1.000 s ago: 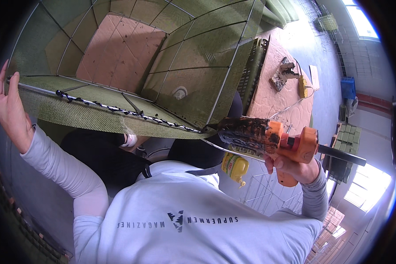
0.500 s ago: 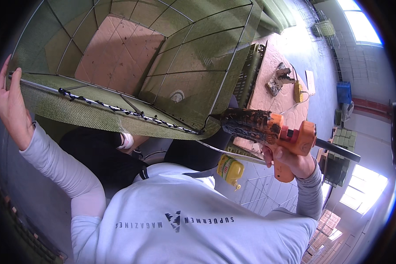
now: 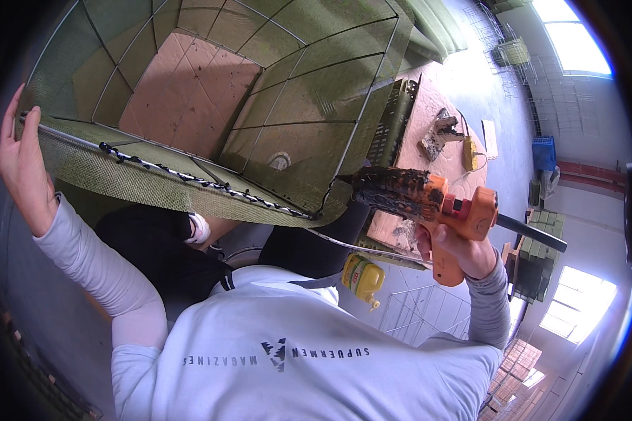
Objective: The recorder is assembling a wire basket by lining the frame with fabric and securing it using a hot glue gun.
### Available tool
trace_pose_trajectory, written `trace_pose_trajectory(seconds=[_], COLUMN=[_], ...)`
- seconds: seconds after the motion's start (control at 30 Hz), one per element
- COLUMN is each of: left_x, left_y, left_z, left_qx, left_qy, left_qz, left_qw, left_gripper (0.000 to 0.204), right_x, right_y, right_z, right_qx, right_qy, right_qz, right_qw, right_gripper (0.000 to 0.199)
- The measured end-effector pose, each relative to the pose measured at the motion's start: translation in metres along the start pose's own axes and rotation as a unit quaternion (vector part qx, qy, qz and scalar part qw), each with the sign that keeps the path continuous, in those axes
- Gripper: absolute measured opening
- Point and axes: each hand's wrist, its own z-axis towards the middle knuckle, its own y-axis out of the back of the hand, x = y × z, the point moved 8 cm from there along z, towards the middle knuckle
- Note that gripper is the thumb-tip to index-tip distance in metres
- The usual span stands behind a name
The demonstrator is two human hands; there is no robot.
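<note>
My left hand (image 3: 27,165) grips the far-left corner of a large wire-framed basket (image 3: 281,133) lined with green woven mesh. Its thumb and fingers lie on either side of the frame rod. Beaded black glue (image 3: 182,172) runs along the near rod, from part-way across to the right corner. An orange hot glue gun (image 3: 463,210) is held by its handle in my right hand (image 3: 463,252). Black residue coats its barrel, and a black glue stick (image 3: 530,231) pokes out at the back. The nozzle points left, at the side rod just above the near right corner, where black glue also shows.
Right of the basket lies a cardboard-covered surface (image 3: 428,88) with a glue-smeared block (image 3: 439,133) and a yellow power socket (image 3: 470,153). A yellow jug (image 3: 363,279) stands on the floor beside my leg. Wire frames (image 3: 428,309) and a blue crate (image 3: 544,153) are farther right.
The glue gun's nozzle has moved a little up the side rod, away from the near right corner. Black glue now reaches slightly farther up that rod. My left hand keeps its grip.
</note>
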Motion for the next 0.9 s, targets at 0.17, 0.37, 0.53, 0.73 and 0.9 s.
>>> trace_pose_trajectory(seconds=[0.17, 0.37, 0.53, 0.73, 0.9], left_x=[0.0, 0.003, 0.0, 0.001, 0.001], left_y=[-0.001, 0.0, 0.0, 0.0, 0.0], left_z=[-0.001, 0.001, 0.0, 0.0, -0.001], left_qx=[0.0, 0.001, -0.003, -0.005, -0.006], left_qy=[0.002, 0.0, -0.025, -0.021, -0.019], left_qz=[-0.004, -0.01, 0.009, 0.003, -0.002], left_qw=[1.0, 1.0, 1.0, 1.0, 1.0], left_gripper=[0.037, 0.037, 0.037, 0.038, 0.037], right_x=[0.006, 0.011, 0.013, 0.015, 0.013], right_y=[0.003, 0.004, 0.009, 0.013, 0.018], right_z=[0.004, 0.006, 0.012, 0.014, 0.017], right_qx=[-0.023, -0.028, -0.037, -0.053, -0.07], right_qy=[0.027, 0.042, 0.045, 0.045, 0.051], right_qz=[0.003, 0.01, 0.011, 0.02, 0.049], right_qw=[0.999, 0.999, 0.998, 0.997, 0.995], right_gripper=[0.031, 0.03, 0.03, 0.029, 0.029])
